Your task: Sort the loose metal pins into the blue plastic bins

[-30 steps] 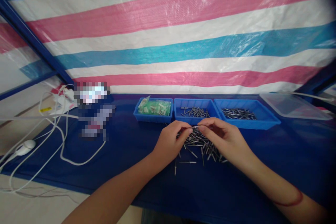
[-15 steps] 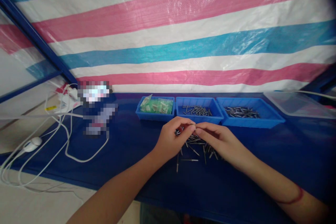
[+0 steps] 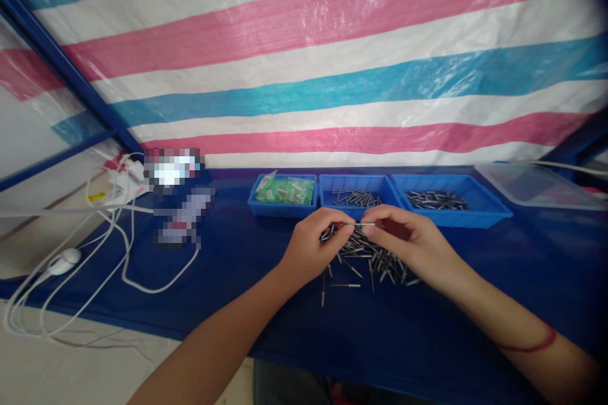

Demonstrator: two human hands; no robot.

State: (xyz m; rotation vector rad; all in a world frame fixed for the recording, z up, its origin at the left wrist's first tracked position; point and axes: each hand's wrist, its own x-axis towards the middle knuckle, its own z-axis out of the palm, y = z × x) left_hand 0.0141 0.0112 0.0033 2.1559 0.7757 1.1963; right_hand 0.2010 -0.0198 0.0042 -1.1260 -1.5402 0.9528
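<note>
A thin metal rivet [image 3: 365, 224] lies level between my two hands, above a loose pile of similar rivets [image 3: 356, 250] on the blue table. My left hand [image 3: 316, 242] pinches its left end between thumb and fingertips. At its right end, the thumb and fingers of my right hand [image 3: 403, 237] are closed on it. Behind the hands, a middle blue bin [image 3: 354, 180] and a right blue bin [image 3: 479, 205] contain metal rivets. Green-and-clear packets [image 3: 285, 191] fill the left blue bin [image 3: 282, 209].
White cables [image 3: 128, 247] and a white oval device [image 3: 65, 261] lie at the left, near two blurred objects. A clear plastic lid [image 3: 532, 188] is at the back right. Striped sheeting [image 3: 304, 95] hangs behind the blue table [image 3: 228, 259].
My right hand has shifted right, away from my left fingertips, and the rivet between them now shows. More of the pile is visible.
</note>
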